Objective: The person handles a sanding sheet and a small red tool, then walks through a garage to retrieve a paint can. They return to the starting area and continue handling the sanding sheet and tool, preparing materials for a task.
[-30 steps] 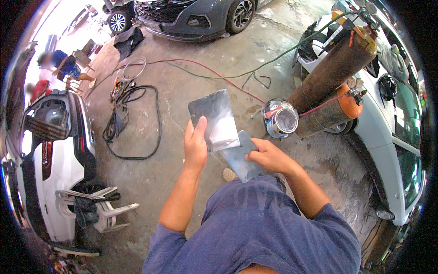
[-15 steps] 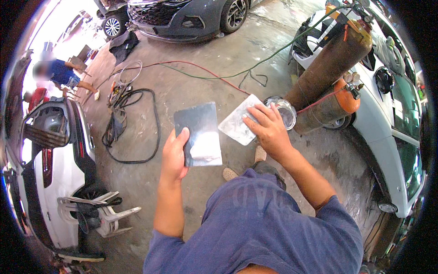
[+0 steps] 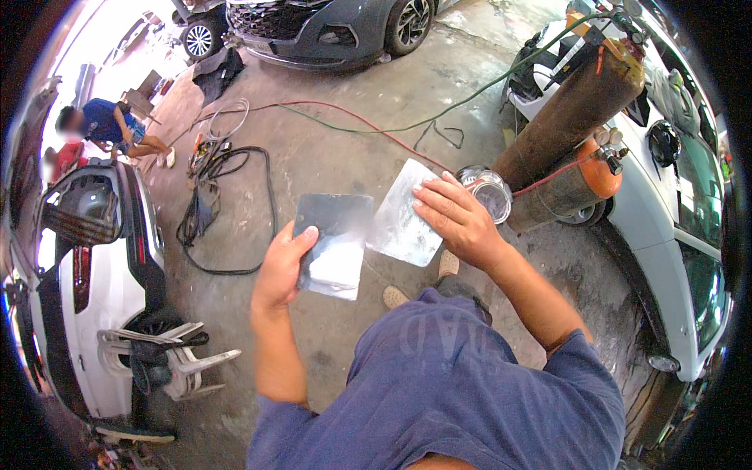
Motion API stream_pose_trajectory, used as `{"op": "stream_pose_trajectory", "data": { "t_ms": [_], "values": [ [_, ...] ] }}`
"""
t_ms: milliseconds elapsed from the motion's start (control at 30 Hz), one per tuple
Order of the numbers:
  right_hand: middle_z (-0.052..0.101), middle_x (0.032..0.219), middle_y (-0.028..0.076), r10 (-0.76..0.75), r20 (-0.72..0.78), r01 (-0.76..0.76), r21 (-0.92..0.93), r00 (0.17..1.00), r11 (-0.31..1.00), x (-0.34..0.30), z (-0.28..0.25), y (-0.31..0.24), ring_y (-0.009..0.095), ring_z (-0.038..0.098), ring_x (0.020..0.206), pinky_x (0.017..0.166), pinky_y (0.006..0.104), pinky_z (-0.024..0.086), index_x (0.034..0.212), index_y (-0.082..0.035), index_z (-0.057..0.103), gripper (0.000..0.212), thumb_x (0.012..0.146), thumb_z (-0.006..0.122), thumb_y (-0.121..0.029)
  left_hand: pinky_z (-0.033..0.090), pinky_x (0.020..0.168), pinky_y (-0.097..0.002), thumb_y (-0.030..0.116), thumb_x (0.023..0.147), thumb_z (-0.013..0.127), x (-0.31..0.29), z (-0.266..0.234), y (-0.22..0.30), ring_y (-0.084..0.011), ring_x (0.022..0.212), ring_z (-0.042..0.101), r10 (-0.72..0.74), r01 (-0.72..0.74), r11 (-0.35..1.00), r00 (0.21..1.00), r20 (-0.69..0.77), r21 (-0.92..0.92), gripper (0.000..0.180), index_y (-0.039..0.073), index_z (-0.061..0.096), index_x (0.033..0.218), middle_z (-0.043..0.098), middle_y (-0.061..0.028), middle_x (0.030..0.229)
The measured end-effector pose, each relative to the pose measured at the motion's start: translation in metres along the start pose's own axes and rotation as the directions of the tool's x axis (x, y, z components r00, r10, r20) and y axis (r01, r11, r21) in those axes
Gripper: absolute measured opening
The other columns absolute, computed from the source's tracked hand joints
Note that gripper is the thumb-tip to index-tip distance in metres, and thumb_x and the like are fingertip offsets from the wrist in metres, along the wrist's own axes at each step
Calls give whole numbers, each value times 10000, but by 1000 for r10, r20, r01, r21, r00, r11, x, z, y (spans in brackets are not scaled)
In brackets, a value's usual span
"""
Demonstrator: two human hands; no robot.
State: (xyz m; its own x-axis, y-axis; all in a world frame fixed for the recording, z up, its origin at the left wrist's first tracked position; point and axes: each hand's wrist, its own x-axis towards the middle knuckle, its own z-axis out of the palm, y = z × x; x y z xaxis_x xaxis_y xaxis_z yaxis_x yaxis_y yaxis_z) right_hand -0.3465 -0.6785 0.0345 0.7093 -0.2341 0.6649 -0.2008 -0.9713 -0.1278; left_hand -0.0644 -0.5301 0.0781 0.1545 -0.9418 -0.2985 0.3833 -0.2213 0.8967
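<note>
My left hand point(image 3: 280, 265) is closed on a thin, dark, shiny rectangular metal plate point(image 3: 333, 227), thumb on its upper face. A bright white patch covers the plate's lower part; I cannot tell whether it is paste or glare. My right hand point(image 3: 460, 221) grips a second flat metal plate point(image 3: 401, 213), greyer and smeared with white, its fingers laid over the right edge. The two plates are tilted, side by side, with their near edges almost meeting. Beyond the right hand's fingers stands a round, shiny open tin point(image 3: 493, 197), partly hidden.
Rusty gas cylinders point(image 3: 568, 117) with gauges lean beside a white car point(image 3: 646, 235) at right. Red and green hoses point(image 3: 368, 129) cross the floor. Black cable point(image 3: 270, 204) lies coiled at left, near a white plastic chair point(image 3: 184, 364). A dark car point(image 3: 313, 39) and another person point(image 3: 106, 121) are farther off.
The left plate has tilted and shifted slightly left and toward me. The right plate has turned a little more upright. At far left, the other person has changed posture.
</note>
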Motion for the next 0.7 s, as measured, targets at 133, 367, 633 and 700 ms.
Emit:
{"op": "stream_pose_trajectory", "data": {
  "t_ms": [133, 367, 633, 700],
  "values": [
    [609, 1340, 148, -122, 61, 115, 111, 991, 987, 4, -5, -8, 319, 571, 1274, 1106, 515, 448, 1171, -18, 671, 387, 797, 626, -108, 514, 778, -263, 226, 996, 604, 9, -33, 24, -105, 906, 635, -88, 41, 972, 976, 198, 230, 383, -41, 565, 1268, 682, -43, 1041],
    [619, 1327, 165, -202, 60, 194, 124, 977, 973, 13, -18, -25, 324, 582, 1267, 1080, 527, 473, 1154, -11, 680, 353, 834, 600, -135, 485, 782, -252, 281, 984, 630, 32, -29, 35, -84, 890, 596, -322, 130, 877, 873, 367, 462, 408, -36, 610, 1239, 668, -16, 1024],
    [631, 1304, 174, -127, 79, 122, 65, 989, 990, 6, -17, -15, 347, 600, 1232, 1075, 535, 473, 1162, 7, 662, 351, 842, 599, -122, 485, 819, -253, 272, 996, 610, 23, -27, 14, -90, 947, 596, -265, 116, 905, 907, 328, 409, 415, -32, 585, 1277, 664, -21, 1074],
    [632, 1300, 173, -112, 78, 108, 57, 991, 993, 4, -15, -13, 349, 601, 1229, 1074, 535, 473, 1166, 7, 660, 350, 846, 599, -120, 488, 828, -256, 268, 1000, 602, 21, -27, 10, -92, 953, 598, -249, 114, 911, 917, 311, 396, 416, -31, 575, 1289, 664, -23, 1082]
  ]
}}
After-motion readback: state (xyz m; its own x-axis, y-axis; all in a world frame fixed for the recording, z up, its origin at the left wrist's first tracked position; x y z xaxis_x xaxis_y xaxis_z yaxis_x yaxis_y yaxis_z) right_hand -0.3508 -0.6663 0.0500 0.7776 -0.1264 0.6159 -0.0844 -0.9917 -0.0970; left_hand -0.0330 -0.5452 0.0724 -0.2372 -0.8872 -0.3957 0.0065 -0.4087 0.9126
